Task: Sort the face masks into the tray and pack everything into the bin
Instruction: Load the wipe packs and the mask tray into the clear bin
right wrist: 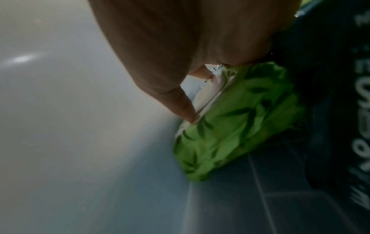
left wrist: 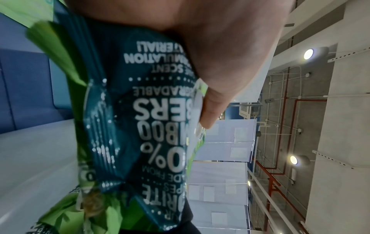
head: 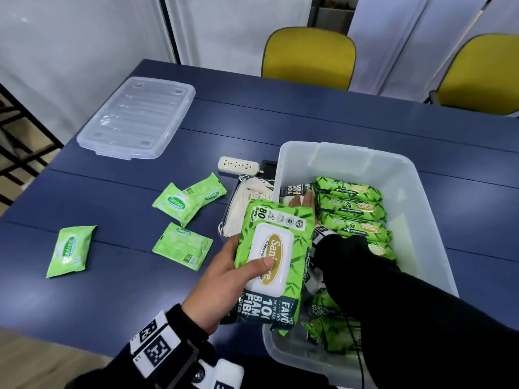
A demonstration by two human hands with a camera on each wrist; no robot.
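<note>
Sachets of Sanicare wipes [head: 179, 204] lie loose on the blue table [head: 112, 290] at far left. Rightward, the 80-sheet wipes pack [head: 273, 262] is gripped by the left hand [head: 224, 279], its long axis running from the body toward the masks in the tray [head: 241, 209], over the clear bin [head: 393, 169]'s near-left rim. Inside, the right hand [head: 304, 202] lies flat-fingered against a standing pack [head: 349, 190].

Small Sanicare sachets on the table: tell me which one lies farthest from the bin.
The lone sachet at the table's near left. The other three lie closer to the bin, two of them overlapping.
</note>
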